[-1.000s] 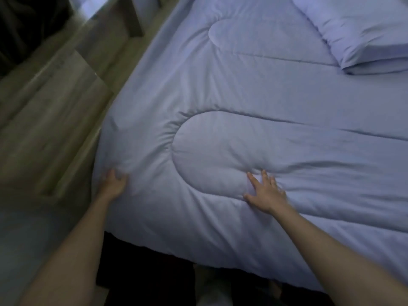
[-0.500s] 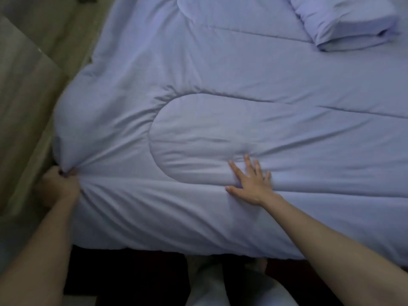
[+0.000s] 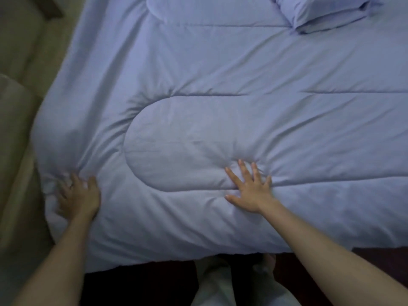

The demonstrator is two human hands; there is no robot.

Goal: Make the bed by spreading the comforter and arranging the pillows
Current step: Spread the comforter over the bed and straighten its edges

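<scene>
Your left hand moved back onto the comforter corner, fingers too blurry to tell. Your right hand presses flat, fingers apart. Pillow far up, floor left.

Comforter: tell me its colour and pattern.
Comforter: plain pale lavender-blue, stitched in long rounded loops; head view.

Left forearm and right forearm bare up to the frame edge. Left hand and right hand bare; left one motion-blurred, detail lost. Loose pale grey trousers bottom centre. Foot beside them, too dark to tell more.
</scene>
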